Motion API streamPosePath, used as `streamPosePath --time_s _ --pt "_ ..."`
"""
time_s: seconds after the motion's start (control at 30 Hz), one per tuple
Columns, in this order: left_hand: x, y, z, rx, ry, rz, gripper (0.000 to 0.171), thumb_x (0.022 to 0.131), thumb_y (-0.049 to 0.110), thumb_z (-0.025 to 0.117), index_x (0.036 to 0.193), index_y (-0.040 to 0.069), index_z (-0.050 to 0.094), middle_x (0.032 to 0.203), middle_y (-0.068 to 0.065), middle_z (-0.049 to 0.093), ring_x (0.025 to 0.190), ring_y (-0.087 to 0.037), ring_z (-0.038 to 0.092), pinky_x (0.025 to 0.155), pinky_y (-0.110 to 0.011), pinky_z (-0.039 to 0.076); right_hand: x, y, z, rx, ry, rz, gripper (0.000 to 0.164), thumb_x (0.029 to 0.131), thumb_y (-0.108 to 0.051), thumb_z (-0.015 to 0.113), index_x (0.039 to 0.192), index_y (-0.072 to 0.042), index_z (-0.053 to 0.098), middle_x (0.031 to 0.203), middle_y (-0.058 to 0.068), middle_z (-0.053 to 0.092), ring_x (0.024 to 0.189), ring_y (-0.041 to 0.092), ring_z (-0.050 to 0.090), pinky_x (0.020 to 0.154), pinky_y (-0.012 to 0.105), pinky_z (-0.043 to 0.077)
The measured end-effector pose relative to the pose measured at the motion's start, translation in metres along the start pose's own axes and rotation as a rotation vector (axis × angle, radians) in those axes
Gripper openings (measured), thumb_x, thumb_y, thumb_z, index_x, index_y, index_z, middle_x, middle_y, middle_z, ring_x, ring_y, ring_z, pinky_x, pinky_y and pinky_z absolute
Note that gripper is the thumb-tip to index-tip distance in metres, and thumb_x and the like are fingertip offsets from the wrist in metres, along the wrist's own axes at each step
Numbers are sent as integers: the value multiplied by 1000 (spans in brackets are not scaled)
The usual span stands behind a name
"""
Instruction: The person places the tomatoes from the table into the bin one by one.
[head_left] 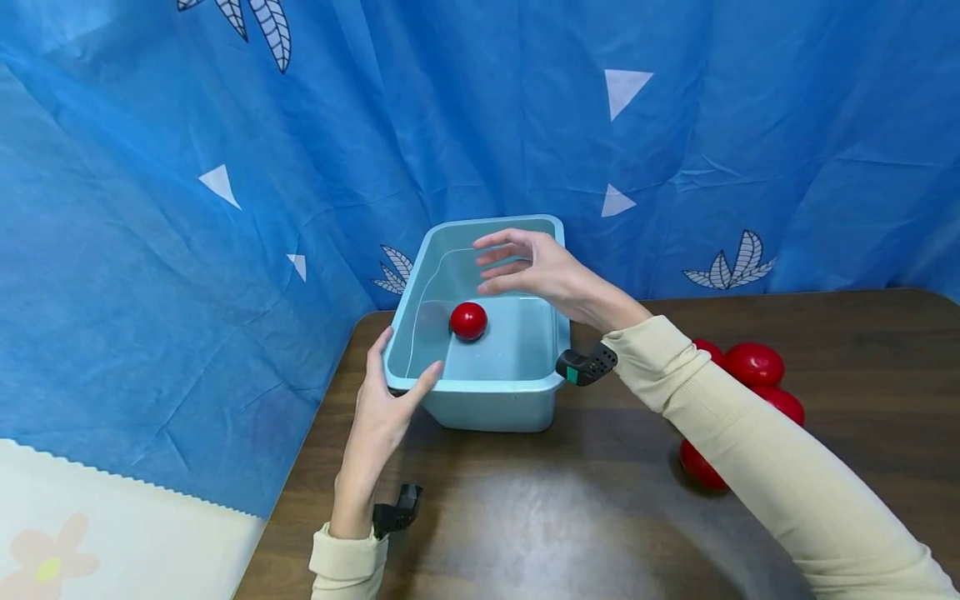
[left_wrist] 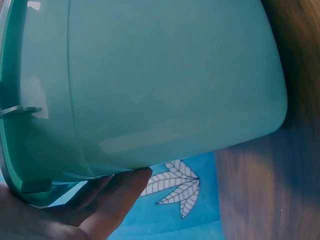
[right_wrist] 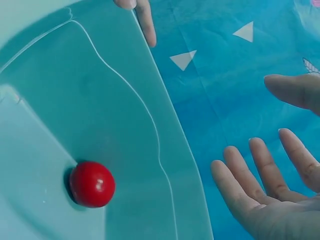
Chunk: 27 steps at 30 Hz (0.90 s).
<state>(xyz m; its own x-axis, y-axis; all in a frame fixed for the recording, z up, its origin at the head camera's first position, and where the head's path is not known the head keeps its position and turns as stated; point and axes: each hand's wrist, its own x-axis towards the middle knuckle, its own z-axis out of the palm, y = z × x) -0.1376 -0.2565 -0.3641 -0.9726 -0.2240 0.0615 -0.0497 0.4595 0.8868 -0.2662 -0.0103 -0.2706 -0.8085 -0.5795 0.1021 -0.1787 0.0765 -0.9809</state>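
A light blue plastic tub (head_left: pixel 491 408) stands on the wooden table, tilted slightly in the head view. My left hand (head_left: pixel 382 408) grips its near left corner, the thumb over the rim and the fingers along the outer wall. In the left wrist view, fingers (left_wrist: pixel 117 200) press against the tub's outside (left_wrist: pixel 175 85). One shiny red ball (head_left: pixel 468 321) lies inside on the tub floor. Above the tub's right side hovers my right hand (head_left: pixel 517 262), fingers spread and loosely bent, holding nothing. The right wrist view shows this hand (right_wrist: pixel 275 190) apart from the ball (right_wrist: pixel 92 184).
Several more red balls (head_left: pixel 753 363) lie on the table (head_left: pixel 862 358) to the right, partly hidden behind my right sleeve (head_left: pixel 757 467). A blue patterned curtain (head_left: pixel 487 108) hangs right behind the tub and along the table's left edge.
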Motion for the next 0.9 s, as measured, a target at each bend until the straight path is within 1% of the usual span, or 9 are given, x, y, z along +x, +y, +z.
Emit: streamPosePath --time_s 0.17,0.33,0.43,0.53,0.6,0.67,0.73,0.83,0.9 --pt "0 1 1 2 5 -5 97 93 51 75 167 24 17 162 -11 36 144 -38 41 111 -63 44 -14 -1 -12 0 12 -35 57 95 -8 76 148 -7 54 142 15 61 127 31 63 111 53 48" --pt "-1 1 1 0 3 16 96 94 48 75 167 23 17 162 -12 36 144 -38 41 112 -64 43 -34 -3 -28 4 37 -74 56 96 -7 74 148 -8 53 145 13 58 131 29 59 110 50 49" --pt "-1 2 0 -9 -1 27 96 95 47 75 167 22 17 162 -12 37 143 -38 41 113 -63 41 -51 -4 -38 -9 69 -91 54 97 -8 73 148 -9 53 144 12 58 132 27 58 107 43 52" --pt "-1 3 -1 -13 -3 28 96 95 46 75 167 22 16 162 -13 36 144 -38 41 114 -63 40 -74 -2 -45 -43 124 -90 54 98 -12 74 148 -11 53 143 8 59 131 24 58 102 33 55" --pt "0 4 -2 -12 -3 22 96 95 46 75 167 22 16 162 -13 36 144 -38 40 114 -63 41 -91 3 -49 -64 157 -85 56 98 -14 75 149 -12 53 144 9 58 130 23 59 99 27 56" --pt "-1 4 -2 -12 -1 14 97 95 47 75 167 22 16 162 -13 35 144 -38 40 114 -63 41 -110 13 -52 -97 191 -91 56 97 -13 76 149 -11 53 145 11 58 129 21 60 99 25 55" --pt "-1 3 -2 -12 1 7 97 95 47 76 167 22 16 162 -13 36 143 -38 41 113 -63 42 -130 28 -54 -156 222 -110 56 96 -10 76 147 -10 54 144 14 58 127 18 61 99 20 53" --pt "-2 3 -2 -13 -3 7 97 94 47 76 167 22 16 161 -13 36 143 -38 41 114 -63 41 -164 57 -60 -307 293 -128 58 92 -7 80 145 -9 56 141 12 60 121 8 62 98 13 49" --pt "-2 3 -2 -12 -9 9 97 95 47 76 167 22 16 161 -13 36 143 -38 41 114 -63 41 -186 78 -65 -405 355 -110 60 89 -5 83 143 -10 58 137 8 61 115 2 61 93 9 49"
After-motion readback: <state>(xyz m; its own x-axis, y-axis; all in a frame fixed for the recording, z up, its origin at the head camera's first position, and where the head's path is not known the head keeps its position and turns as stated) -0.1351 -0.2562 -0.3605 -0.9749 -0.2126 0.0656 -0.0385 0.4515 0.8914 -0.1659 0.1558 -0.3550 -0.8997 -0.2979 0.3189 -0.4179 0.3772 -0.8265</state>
